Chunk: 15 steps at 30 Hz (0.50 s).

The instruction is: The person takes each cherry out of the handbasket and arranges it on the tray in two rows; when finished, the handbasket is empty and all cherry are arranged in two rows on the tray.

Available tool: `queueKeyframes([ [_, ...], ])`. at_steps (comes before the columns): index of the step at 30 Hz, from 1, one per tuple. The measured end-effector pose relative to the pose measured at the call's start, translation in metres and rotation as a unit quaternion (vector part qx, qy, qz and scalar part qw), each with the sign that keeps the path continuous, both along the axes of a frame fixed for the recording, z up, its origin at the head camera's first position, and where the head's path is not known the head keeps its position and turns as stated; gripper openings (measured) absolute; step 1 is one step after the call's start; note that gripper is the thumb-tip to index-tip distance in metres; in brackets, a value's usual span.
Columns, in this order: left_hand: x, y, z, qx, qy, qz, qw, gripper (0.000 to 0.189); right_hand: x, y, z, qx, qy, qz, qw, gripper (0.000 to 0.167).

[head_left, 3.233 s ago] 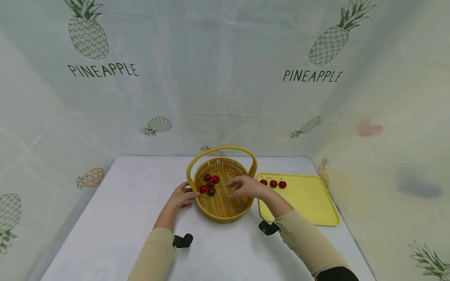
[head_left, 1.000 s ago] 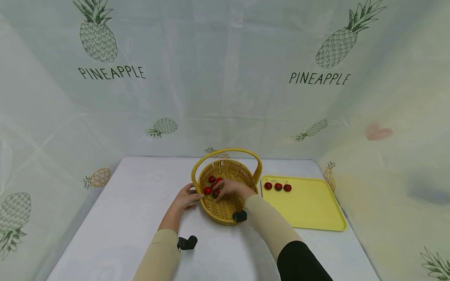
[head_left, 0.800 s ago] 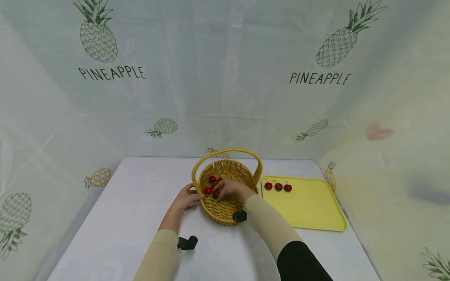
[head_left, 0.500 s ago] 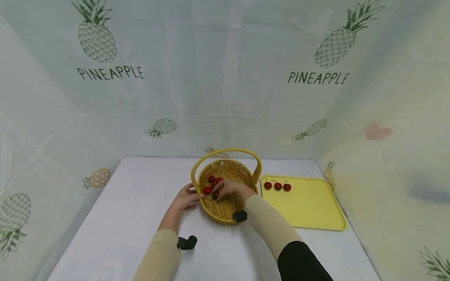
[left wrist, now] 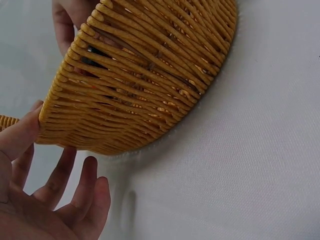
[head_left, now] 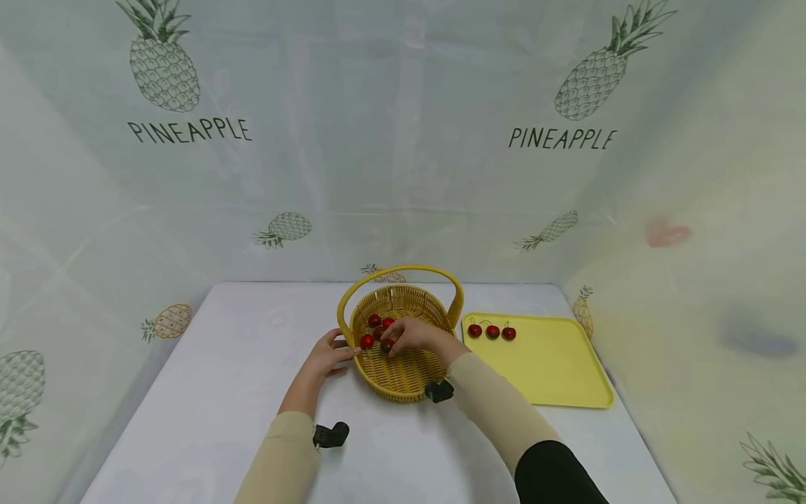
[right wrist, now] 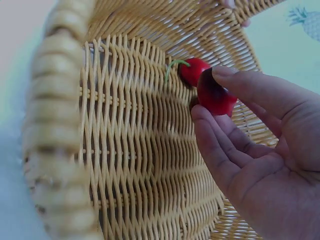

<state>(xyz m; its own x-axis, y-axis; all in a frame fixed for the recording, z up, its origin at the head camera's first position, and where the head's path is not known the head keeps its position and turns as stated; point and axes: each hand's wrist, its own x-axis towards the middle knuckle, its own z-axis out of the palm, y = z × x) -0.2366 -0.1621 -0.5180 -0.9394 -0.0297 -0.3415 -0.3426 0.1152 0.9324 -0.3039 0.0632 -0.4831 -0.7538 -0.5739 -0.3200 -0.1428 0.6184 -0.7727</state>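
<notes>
A yellow wicker basket (head_left: pixel 403 381) with a tall arched handle stands on the table, several red cherries lying at its left side. My left hand (head_left: pixel 327 355) holds the basket's left rim near the foot of the handle. In the left wrist view its thumb is at the rim and fingers are against the outer weave. Inside the basket, my right hand (head_left: pixel 412 336) pinches a dark red cherry (right wrist: pixel 215 94) between thumb and fingers. Close behind it in the right wrist view lies another cherry (right wrist: pixel 192 70) with a green stem.
To the right of the basket lies a yellow tray (head_left: pixel 554 364). Three stemmed cherries (head_left: pixel 492 332) sit in a row near its back left corner. The white table (head_left: pixel 252 336) meets a pineapple-printed curtain (head_left: pixel 403 175) at the back and sides.
My right hand has moved left and down among the cherries in the basket, and in the last half second has lifted one slightly. The left hand keeps its place on the rim.
</notes>
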Motion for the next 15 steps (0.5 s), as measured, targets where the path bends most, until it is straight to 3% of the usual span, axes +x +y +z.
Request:
queueKeyframes([
  [15, 0.0, -0.001, 0.0, 0.003, 0.004, -0.006, 1.0, 0.055, 0.013, 0.029, 0.011, -0.026, 0.041, 0.024, 0.9986, 0.033],
])
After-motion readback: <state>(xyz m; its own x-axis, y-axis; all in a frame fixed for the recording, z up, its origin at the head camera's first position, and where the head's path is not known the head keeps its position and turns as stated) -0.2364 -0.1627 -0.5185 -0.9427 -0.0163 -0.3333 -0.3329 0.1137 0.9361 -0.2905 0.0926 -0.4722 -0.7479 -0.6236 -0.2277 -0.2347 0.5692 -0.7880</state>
